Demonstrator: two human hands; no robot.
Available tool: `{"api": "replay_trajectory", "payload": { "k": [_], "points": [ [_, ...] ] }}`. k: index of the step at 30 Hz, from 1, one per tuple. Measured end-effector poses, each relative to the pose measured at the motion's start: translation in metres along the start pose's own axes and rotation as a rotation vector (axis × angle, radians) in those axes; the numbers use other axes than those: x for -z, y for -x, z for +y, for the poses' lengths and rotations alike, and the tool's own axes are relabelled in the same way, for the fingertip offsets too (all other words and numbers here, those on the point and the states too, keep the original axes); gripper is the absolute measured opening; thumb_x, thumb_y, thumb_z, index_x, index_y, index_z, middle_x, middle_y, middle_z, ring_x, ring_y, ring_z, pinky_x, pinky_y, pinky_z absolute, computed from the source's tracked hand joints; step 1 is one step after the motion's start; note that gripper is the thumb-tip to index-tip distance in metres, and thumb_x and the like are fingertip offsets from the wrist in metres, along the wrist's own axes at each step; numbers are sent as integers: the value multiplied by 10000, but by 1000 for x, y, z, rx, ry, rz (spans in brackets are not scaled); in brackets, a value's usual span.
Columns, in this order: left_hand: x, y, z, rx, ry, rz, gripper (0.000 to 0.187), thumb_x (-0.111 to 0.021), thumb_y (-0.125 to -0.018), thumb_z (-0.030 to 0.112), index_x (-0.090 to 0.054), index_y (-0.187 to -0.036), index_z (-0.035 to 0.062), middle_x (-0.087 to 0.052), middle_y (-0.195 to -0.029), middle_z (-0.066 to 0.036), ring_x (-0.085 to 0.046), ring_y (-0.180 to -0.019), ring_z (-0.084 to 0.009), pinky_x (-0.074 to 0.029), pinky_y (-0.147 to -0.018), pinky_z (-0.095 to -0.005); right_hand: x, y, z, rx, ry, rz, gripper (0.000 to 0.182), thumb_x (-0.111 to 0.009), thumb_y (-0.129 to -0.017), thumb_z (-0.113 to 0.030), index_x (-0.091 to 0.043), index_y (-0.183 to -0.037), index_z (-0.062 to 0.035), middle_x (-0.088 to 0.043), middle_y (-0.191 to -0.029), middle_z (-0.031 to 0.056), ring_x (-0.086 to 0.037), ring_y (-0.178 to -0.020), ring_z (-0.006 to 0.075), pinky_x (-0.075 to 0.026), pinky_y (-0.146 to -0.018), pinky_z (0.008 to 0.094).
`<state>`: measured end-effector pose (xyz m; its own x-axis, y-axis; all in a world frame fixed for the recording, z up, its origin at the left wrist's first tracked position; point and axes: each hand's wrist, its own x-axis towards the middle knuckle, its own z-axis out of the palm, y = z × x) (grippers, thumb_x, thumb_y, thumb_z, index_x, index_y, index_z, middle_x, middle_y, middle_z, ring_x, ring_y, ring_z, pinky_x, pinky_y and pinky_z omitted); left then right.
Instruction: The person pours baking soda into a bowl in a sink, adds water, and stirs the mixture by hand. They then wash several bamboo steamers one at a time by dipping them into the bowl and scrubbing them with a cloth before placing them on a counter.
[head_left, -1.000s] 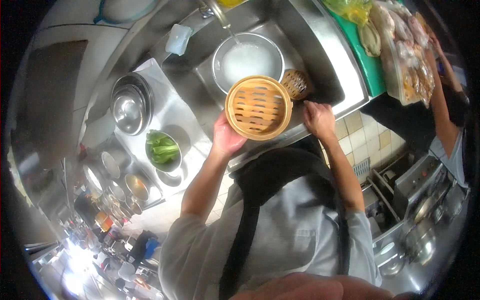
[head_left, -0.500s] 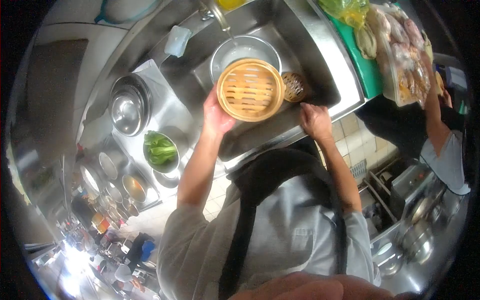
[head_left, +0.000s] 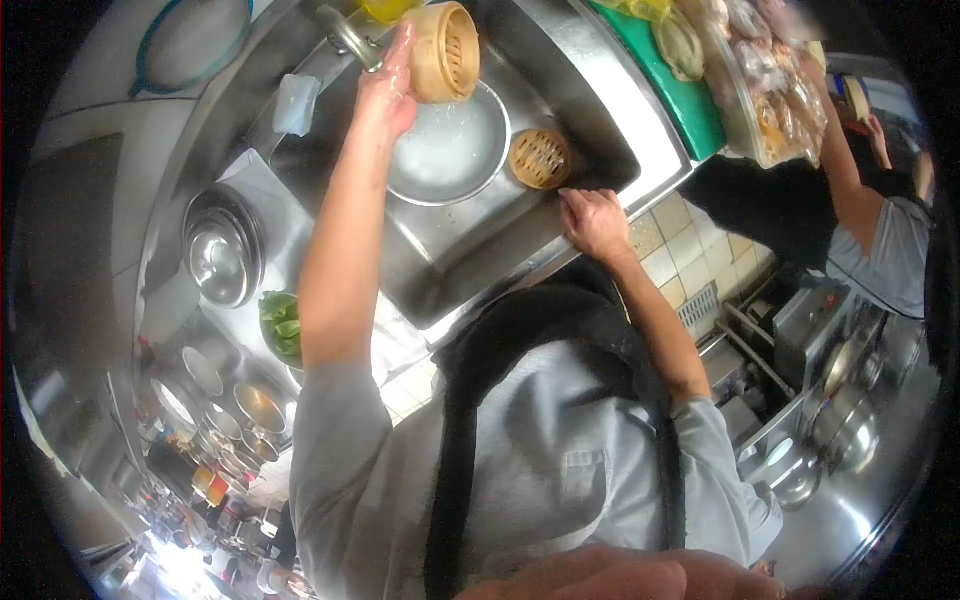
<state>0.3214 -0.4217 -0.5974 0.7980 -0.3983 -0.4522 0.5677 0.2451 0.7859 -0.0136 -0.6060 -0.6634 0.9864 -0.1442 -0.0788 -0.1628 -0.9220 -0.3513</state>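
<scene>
A round bamboo steamer basket (head_left: 446, 62) is gripped at its left side by my left hand (head_left: 386, 92). It is tilted on edge beside the faucet (head_left: 350, 40), above the far part of a wide metal bowl (head_left: 450, 155). Water and small splashes show in the bowl, which sits in the sink (head_left: 480, 235). To the bowl's right lies a small round slatted bamboo piece (head_left: 541, 159). My right hand (head_left: 597, 222) is closed at the sink's front edge, just below that piece. Its palm is hidden, so I cannot see whether anything is inside.
Stacked metal bowls (head_left: 220, 250) and leafy greens (head_left: 283, 325) in a bowl stand left of the sink. On the right are a green board (head_left: 655, 85) and a clear container of bagged food (head_left: 765, 95). Another person's arm (head_left: 850, 190) reaches in there.
My left hand has carried the steamer basket up and left toward the faucet and tipped it on edge, uncovering the metal bowl. My right hand stays closed near the sink's edge. The view has shifted.
</scene>
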Motion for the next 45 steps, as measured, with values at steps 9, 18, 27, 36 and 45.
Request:
{"api": "replay_trajectory", "payload": {
  "k": [9,18,27,36,45],
  "points": [
    [-20,18,-3,-104,285,-105,573,-581,-1024,413,-488,-1459,52,-510,-1488,-134,-484,-1370,-300,-381,-1166,-506,-3,1,3,32,-14,37,144,-645,-826,-216,-634,-887,-86,-670,-779,130,-681,-806,331,-520,-794,470],
    [-12,41,-8,-210,182,31,602,-620,-978,361,-464,-1461,37,-520,-1469,-161,-505,-1347,-330,-376,-1166,-561,0,1,8,43,-112,7,135,-628,-885,-243,-627,-941,-121,-696,-842,63,-691,-832,269,-489,-852,435],
    [-11,30,0,-228,74,15,588,-704,-965,300,-483,-1440,31,-541,-1440,-147,-536,-1306,-293,-426,-1117,-500,15,-3,4,0,-149,-96,134,-629,-918,-241,-636,-984,-125,-721,-895,65,-694,-838,282,-507,-830,448],
    [-17,29,-4,-218,10,75,541,-644,-1016,327,-478,-1441,35,-547,-1414,-130,-524,-1307,-265,-444,-1077,-460,15,-2,3,-18,-221,-53,206,-603,-949,-286,-641,-1039,-105,-715,-927,95,-692,-854,298,-520,-825,452],
    [-39,94,-36,-135,-143,-105,452,-541,-1070,360,-548,-1361,13,-625,-1287,-105,-599,-1182,-207,-481,-1022,-379,51,-18,-6,-199,-878,140,608,-605,-1005,-367,-458,-1463,6,-553,-1382,246,-593,-1224,363,-483,-1058,450]
  ]
}}
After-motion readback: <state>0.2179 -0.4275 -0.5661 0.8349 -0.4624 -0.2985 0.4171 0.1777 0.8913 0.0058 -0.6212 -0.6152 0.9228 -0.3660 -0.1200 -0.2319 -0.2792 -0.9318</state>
